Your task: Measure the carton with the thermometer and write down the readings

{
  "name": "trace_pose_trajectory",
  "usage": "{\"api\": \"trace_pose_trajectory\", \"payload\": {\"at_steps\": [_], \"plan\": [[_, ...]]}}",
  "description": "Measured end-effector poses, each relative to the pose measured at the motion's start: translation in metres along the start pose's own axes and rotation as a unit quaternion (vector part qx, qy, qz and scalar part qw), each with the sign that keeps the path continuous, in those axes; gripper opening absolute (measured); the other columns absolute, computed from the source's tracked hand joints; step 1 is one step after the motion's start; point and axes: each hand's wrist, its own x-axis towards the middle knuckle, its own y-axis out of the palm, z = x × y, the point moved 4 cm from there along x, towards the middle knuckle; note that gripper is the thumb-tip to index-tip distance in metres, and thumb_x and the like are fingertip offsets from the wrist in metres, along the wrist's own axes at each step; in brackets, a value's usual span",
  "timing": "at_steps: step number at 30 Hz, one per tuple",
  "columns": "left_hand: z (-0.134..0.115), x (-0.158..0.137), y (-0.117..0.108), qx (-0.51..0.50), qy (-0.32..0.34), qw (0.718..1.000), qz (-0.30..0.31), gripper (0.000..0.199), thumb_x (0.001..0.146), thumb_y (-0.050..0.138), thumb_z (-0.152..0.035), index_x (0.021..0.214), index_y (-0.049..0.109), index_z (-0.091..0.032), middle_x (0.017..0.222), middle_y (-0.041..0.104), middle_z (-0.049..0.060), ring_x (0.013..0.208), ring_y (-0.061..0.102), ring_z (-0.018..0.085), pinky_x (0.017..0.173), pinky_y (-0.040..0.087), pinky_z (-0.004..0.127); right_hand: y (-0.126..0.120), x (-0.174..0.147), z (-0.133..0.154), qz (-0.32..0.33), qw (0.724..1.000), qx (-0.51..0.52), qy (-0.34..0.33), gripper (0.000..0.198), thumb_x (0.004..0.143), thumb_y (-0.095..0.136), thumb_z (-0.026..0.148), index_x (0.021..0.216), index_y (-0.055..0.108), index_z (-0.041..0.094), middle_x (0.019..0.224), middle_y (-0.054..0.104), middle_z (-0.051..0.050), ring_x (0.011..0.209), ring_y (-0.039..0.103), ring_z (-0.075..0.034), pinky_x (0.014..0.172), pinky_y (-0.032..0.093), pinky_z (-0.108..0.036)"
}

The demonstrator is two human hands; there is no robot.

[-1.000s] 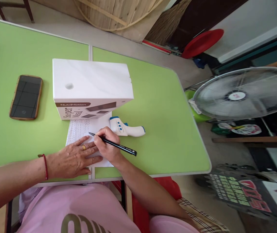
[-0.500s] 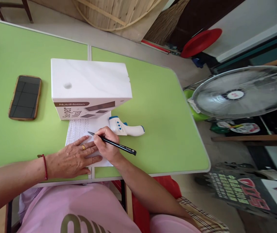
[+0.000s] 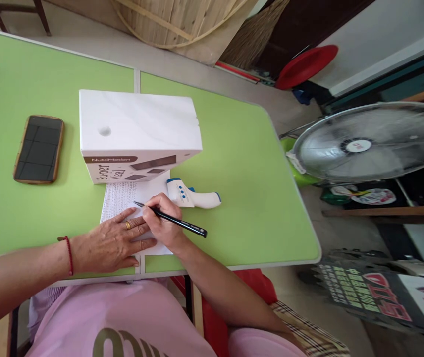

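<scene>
On green table (image 3: 256, 198) | paper (image 3: 145, 191): left written, visible right bare | right hand (image 3: 164, 223): fingers closed round pen (image 3: 182, 223) | left hand (image 3: 111, 243): splayed flat, grasping nothing

Your surface (image 3: 256, 198): light green top, pale trim (image 3: 271, 266) along the rim, rounded corners toward the right, pale seam (image 3: 137, 81) crossing it left of frame centre. On it you have: phone (image 3: 39, 148) in a brown-edged case, dark screen up, left of frame, apart from the rest. White NutriMotion box (image 3: 141, 121) standing upper centre, over the seam. Written sheet (image 3: 148, 193) just below it in frame, partly hidden; can't tell you whether it runs under the box. White-and-blue gun-shaped thermometer (image 3: 193, 195) lying on its side, head at the sheet's right edge.
</scene>
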Motion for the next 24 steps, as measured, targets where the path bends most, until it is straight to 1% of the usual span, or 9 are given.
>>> {"api": "trace_pose_trajectory", "payload": {"at_steps": [5, 11, 14, 18, 20, 21, 22, 23, 24], "plan": [[0.000, 0.000, -0.001, 0.003, 0.000, 1.000, 0.002, 0.049, 0.098, 0.059, -0.039, 0.142, 0.054, -0.020, 0.151, 0.051, 0.013, 0.144, 0.043, 0.030, 0.125, 0.020, 0.053, -0.003, 0.000, 0.005, -0.020, 0.999, -0.002, -0.025, 0.009, 0.084, 0.055, 0.022, 0.076, 0.051, 0.024, 0.057, 0.053, 0.008, 0.049, 0.051, -0.011, 0.050, 0.044, -0.024], [-0.001, 0.004, -0.001, 0.025, -0.006, 0.999, -0.022, 0.043, 0.099, 0.058, -0.037, 0.138, 0.057, -0.019, 0.152, 0.050, 0.014, 0.146, 0.041, 0.030, 0.123, 0.026, 0.052, -0.017, -0.003, 0.013, -0.090, 0.993, -0.013, -0.072, 0.004, 0.086, 0.058, 0.021, 0.083, 0.055, 0.023, 0.066, 0.060, 0.004, 0.053, 0.055, -0.011, 0.052, 0.048, -0.024], [0.000, 0.008, 0.001, 0.038, -0.013, 0.999, -0.036, 0.041, 0.099, 0.059, -0.036, 0.137, 0.057, -0.019, 0.153, 0.048, 0.016, 0.145, 0.042, 0.030, 0.122, 0.028, 0.053, -0.025, -0.002, 0.012, -0.105, 0.989, -0.037, -0.095, 0.005, 0.088, 0.059, 0.020, 0.091, 0.059, 0.024, 0.072, 0.064, 0.002, 0.056, 0.058, -0.012, 0.053, 0.049, -0.025], [0.002, 0.012, 0.003, 0.061, -0.024, 0.997, -0.039, 0.039, 0.098, 0.060, -0.031, 0.135, 0.058, -0.018, 0.151, 0.049, 0.018, 0.145, 0.041, 0.033, 0.120, 0.029, 0.056, -0.031, 0.004, 0.013, -0.056, 0.976, -0.119, -0.172, 0.014, 0.092, 0.055, 0.019, 0.102, 0.064, 0.024, 0.083, 0.069, -0.005, 0.072, 0.067, -0.019, 0.068, 0.057, -0.033], [0.002, 0.012, 0.000, 0.067, -0.026, 0.996, -0.045, 0.037, 0.097, 0.061, -0.030, 0.132, 0.060, -0.018, 0.150, 0.051, 0.018, 0.144, 0.043, 0.035, 0.119, 0.032, 0.058, -0.031, 0.005, 0.011, -0.022, 0.965, -0.177, -0.190, 0.019, 0.093, 0.054, 0.016, 0.106, 0.066, 0.022, 0.087, 0.070, -0.008, 0.079, 0.068, -0.021, 0.074, 0.058, -0.036], [0.001, 0.012, -0.003, 0.057, -0.015, 0.997, -0.056, 0.034, 0.097, 0.061, -0.032, 0.127, 0.062, -0.018, 0.145, 0.055, 0.017, 0.140, 0.048, 0.035, 0.116, 0.035, 0.056, -0.031, 0.005, 0.009, -0.004, 0.959, -0.210, -0.190, 0.023, 0.094, 0.052, 0.014, 0.110, 0.067, 0.021, 0.089, 0.070, -0.009, 0.082, 0.068, -0.022, 0.075, 0.058, -0.036], [-0.001, 0.011, -0.007, 0.034, 0.003, 0.996, -0.077, 0.030, 0.097, 0.060, -0.036, 0.119, 0.064, -0.017, 0.136, 0.062, 0.017, 0.131, 0.056, 0.033, 0.112, 0.042, 0.053, -0.030, 0.004, 0.006, 0.018, 0.951, -0.247, -0.186, 0.028, 0.094, 0.049, 0.010, 0.113, 0.067, 0.020, 0.091, 0.070, -0.010, 0.084, 0.068, -0.022, 0.076, 0.057, -0.036], [-0.002, 0.009, -0.014, 0.003, 0.026, 0.994, -0.107, 0.027, 0.097, 0.058, -0.039, 0.109, 0.065, -0.016, 0.122, 0.069, 0.015, 0.118, 0.064, 0.030, 0.104, 0.049, 0.048, -0.028, 0.002, 0.003, 0.040, 0.940, -0.288, -0.180, 0.034, 0.094, 0.045, 0.006, 0.117, 0.067, 0.018, 0.094, 0.070, -0.011, 0.085, 0.068, -0.022, 0.075, 0.056, -0.035], [-0.003, 0.006, -0.023, -0.029, 0.048, 0.986, -0.154, 0.025, 0.097, 0.055, -0.041, 0.098, 0.063, -0.017, 0.103, 0.072, 0.011, 0.100, 0.069, 0.026, 0.093, 0.055, 0.042, -0.026, 0.001, 0.000, 0.062, 0.926, -0.330, -0.173, 0.039, 0.093, 0.042, 0.003, 0.120, 0.067, 0.017, 0.096, 0.070, -0.012, 0.086, 0.067, -0.023, 0.073, 0.056, -0.034]]}}
